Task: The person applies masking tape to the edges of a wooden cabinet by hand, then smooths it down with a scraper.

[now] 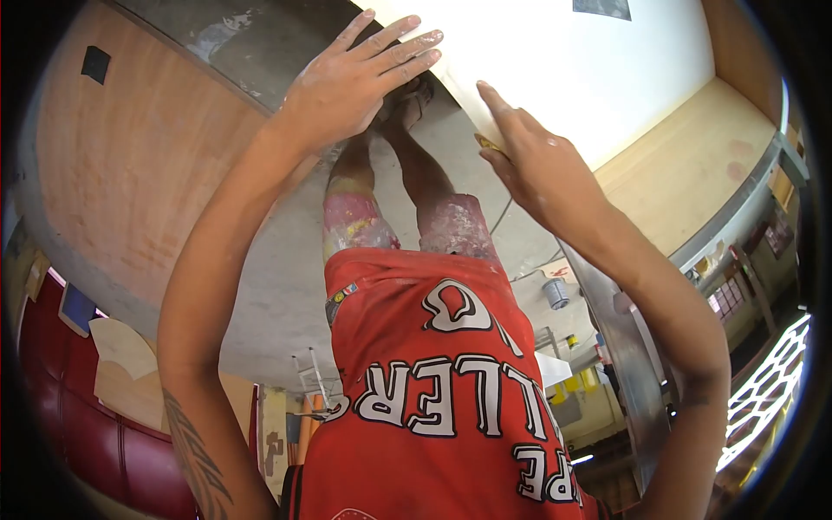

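Note:
My left hand (360,78) is spread, its fingers stretched out over the near edge of the white panel (598,87). Whitish dust or paint marks its fingertips, and nothing shows in it. My right hand (542,156) is at the same panel's edge, index finger extended along the surface. A thin yellowish-brown piece (490,142), resembling folded sandpaper, pokes out between its thumb and fingers; most of it is hidden by the hand.
To the left is a large wooden board (147,147) with a dark patch. A plywood surface (693,165) adjoins the white panel. A grey can (555,294) stands on the floor, a stepladder (314,374) farther back. A dark red padded surface (78,399) is lower left.

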A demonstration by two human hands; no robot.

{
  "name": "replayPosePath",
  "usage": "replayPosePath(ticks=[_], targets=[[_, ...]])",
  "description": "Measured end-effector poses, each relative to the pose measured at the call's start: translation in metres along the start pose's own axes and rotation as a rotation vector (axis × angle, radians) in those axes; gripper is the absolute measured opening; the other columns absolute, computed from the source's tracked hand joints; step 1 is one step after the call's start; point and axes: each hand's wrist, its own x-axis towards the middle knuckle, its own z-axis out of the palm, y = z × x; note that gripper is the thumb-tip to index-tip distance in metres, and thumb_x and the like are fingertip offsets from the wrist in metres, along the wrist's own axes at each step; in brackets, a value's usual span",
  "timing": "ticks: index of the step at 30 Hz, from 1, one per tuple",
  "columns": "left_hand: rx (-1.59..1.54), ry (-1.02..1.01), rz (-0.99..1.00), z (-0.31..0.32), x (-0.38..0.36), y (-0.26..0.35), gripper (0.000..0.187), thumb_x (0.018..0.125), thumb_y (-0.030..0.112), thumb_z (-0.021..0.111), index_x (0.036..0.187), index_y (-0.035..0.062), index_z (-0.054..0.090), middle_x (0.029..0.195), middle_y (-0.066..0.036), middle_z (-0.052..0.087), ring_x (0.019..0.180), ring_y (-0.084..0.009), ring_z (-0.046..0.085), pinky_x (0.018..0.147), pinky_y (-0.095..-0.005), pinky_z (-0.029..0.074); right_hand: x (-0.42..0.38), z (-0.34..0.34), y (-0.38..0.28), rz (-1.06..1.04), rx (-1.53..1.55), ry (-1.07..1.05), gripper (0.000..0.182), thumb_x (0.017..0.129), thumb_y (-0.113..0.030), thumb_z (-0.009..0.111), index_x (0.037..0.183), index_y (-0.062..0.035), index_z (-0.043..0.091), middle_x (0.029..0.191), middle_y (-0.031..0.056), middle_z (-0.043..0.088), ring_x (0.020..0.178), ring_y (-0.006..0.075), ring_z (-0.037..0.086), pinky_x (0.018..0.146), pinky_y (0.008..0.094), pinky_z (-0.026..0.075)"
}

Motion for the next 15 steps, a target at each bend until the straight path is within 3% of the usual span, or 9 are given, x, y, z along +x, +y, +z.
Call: replayPosePath(ticks=[5, 8, 11, 13, 15], targets=[[-0.020, 0.039, -0.031, -0.002, -0.008, -0.005, 0.079, 0.080, -0.004, 0.060, 0.156, 0.0155, 0.045, 0.164, 0.003, 0.041, 0.155, -0.0216, 0.031, 0.127, -0.0532, 0.025, -0.032, -0.041, -0.016, 0.025, -0.021, 0.020, 0.061, 0.099, -0.010, 0.064, 0.155, -0.0097, 0.039, 0.097, 0.0161, 0.061, 0.078, 0.0380, 0.063, 0.070, 0.0478, 0.053], [-0.013, 0.017, -0.031, 0.003, -0.002, 0.001, 0.080, 0.080, -0.005, 0.058, 0.156, 0.0133, 0.043, 0.164, 0.003, 0.042, 0.155, -0.0213, 0.032, 0.128, -0.0527, 0.024, -0.062, -0.046, -0.005, 0.132, -0.085, -0.130, 0.060, 0.100, -0.014, 0.065, 0.155, -0.0135, 0.043, 0.091, 0.0150, 0.058, 0.073, 0.0338, 0.062, 0.065, 0.0460, 0.052], [0.026, 0.047, -0.026, 0.006, 0.002, -0.004, 0.079, 0.083, -0.006, 0.057, 0.156, 0.0220, 0.047, 0.162, 0.000, 0.045, 0.152, -0.0239, 0.037, 0.125, -0.0518, 0.028, -0.075, -0.042, 0.004, 0.091, -0.214, -0.192, 0.060, 0.101, -0.018, 0.064, 0.157, -0.0151, 0.042, 0.091, 0.0148, 0.058, 0.068, 0.0337, 0.062, 0.061, 0.0457, 0.052], [-0.046, -0.016, 0.023, 0.002, -0.001, -0.009, 0.072, 0.083, 0.005, 0.059, 0.154, 0.0113, 0.046, 0.165, -0.009, 0.038, 0.156, -0.0297, 0.027, 0.125, -0.0625, 0.020, -0.068, -0.034, 0.008, 0.084, -0.241, -0.235, 0.059, 0.102, -0.020, 0.063, 0.157, -0.0153, 0.042, 0.090, 0.0152, 0.059, 0.066, 0.0339, 0.062, 0.059, 0.0453, 0.052], [-0.063, -0.011, 0.008, 0.002, -0.004, -0.008, 0.070, 0.084, 0.003, 0.056, 0.153, 0.0109, 0.047, 0.164, -0.007, 0.040, 0.156, -0.0269, 0.029, 0.127, -0.0601, 0.019, -0.062, -0.021, 0.012, 0.079, -0.270, -0.278, 0.058, 0.103, -0.023, 0.061, 0.157, -0.0155, 0.041, 0.090, 0.0156, 0.059, 0.064, 0.0340, 0.062, 0.057, 0.0449, 0.052]])
